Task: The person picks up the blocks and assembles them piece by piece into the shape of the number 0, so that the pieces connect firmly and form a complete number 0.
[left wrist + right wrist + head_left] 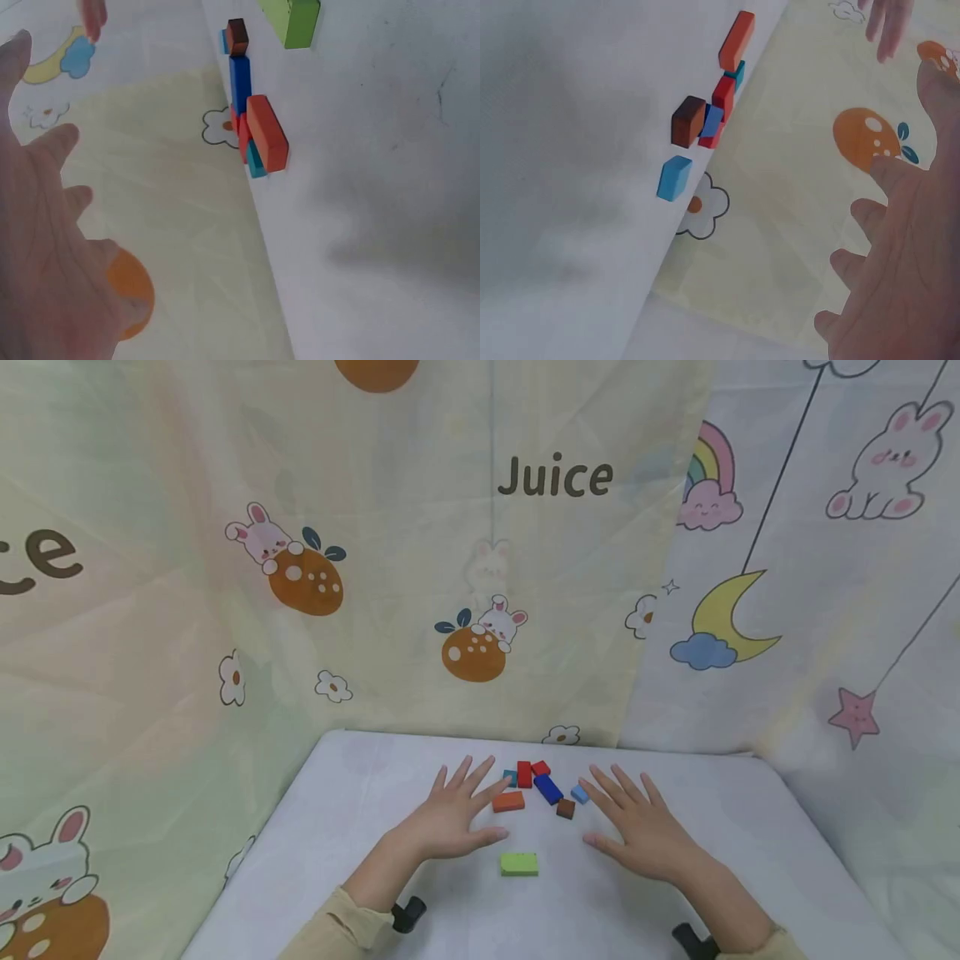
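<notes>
Both hands are held over the white table with fingers spread and nothing in them. The left hand (452, 817) is nearest to an orange block (508, 802) and a teal block (510, 778), its fingertips overlapping the teal one in the head view. Beside the fingertips of the right hand (641, 828) lie a light blue block (580, 794) and a brown block (566, 809). Between the hands sit a dark blue block (548, 789), a red block (524, 774) and a smaller red block (541, 767). Closer to the person, a light green block (519, 865) lies by itself.
A white table (600, 918) carries the blocks, its far edge against a printed curtain (405, 568) with rabbits and oranges. Another printed curtain (810, 610) hangs at the right. Dark wrist mounts (408, 914) show below the hands.
</notes>
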Motion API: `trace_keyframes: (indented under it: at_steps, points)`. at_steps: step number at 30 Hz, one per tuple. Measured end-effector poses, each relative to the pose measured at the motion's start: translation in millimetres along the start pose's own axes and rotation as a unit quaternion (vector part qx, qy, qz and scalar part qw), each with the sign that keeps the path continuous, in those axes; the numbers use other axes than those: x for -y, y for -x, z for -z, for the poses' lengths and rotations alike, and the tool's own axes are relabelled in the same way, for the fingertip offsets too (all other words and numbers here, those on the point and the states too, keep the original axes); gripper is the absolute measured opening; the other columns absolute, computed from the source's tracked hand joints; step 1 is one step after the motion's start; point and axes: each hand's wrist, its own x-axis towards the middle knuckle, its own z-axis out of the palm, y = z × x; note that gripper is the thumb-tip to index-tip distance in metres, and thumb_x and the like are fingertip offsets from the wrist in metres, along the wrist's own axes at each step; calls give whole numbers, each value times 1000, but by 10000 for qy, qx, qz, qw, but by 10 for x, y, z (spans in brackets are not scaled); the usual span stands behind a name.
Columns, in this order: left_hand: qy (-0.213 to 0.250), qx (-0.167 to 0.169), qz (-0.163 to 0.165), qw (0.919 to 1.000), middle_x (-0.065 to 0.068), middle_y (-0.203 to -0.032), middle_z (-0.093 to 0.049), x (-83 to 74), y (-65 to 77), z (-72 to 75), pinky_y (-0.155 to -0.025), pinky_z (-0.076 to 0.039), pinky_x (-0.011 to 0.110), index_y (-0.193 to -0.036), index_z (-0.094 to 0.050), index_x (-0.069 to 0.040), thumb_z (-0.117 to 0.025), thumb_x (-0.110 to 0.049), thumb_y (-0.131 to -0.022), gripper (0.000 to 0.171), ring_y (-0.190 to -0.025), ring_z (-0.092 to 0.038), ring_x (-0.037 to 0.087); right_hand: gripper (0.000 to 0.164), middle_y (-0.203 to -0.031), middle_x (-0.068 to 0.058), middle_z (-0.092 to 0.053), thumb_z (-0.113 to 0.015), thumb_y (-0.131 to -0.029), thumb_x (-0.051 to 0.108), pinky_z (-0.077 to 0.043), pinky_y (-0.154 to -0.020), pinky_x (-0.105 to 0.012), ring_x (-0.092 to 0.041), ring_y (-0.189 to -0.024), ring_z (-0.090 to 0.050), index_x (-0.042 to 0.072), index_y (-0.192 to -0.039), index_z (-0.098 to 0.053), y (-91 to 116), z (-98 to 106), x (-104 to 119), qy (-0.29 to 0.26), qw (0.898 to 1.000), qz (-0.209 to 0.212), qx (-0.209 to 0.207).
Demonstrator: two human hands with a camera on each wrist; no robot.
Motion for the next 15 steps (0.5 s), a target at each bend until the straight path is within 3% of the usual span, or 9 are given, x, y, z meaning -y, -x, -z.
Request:
trace_keyframes:
  at_steps: [5, 9, 11, 15]
  points:
    - [449, -141, 360, 9982, -7, -168, -8, 50, -53, -110, -119, -9, 67, -155, -21, -44, -33, -77, -91, 74, -155, -5, 32, 80, -164, -4, -26, -44, -89, 75, -5, -117, -70, -38, -152, -16, 30, -154, -35, -58, -35, 4, -71, 9999, -11, -89]
    - [1259, -419, 910, 9870, -3, -164, -25, 105, -125, -289, -119, -23, 61, -153, -34, -37, -37, -73, -93, 70, -153, -20, 28, 72, -160, -8, -35, -51, -93, 64, -19, -117, -67, -38, -148, -27, 25, -152, -40, -143, -106, -5, -599, 9981, -157, -80]
    - [1821, -608, 1205, 9740, 0, -158, -37, 105, -150, -382, -115, -33, 58, -149, -43, -33, -41, -68, -95, 65, -147, -33, 28, 66, -155, -9, -43, -54, -94, 59, -30, -114, -64, -37, -144, -36, 22, -148, -46, -180, -152, 1, -1026, 9940, -372, -10]
    - [2894, -1008, 1795, 9348, 1, -138, -57, 74, -180, -608, -101, -51, 49, -137, -57, -26, -52, -53, -98, 48, -125, -55, 24, 47, -129, -4, -63, -60, -96, 47, -54, -93, -47, -25, -114, -59, 22, -136, -60, -250, -306, 56, -2050, 9739, -969, 142]
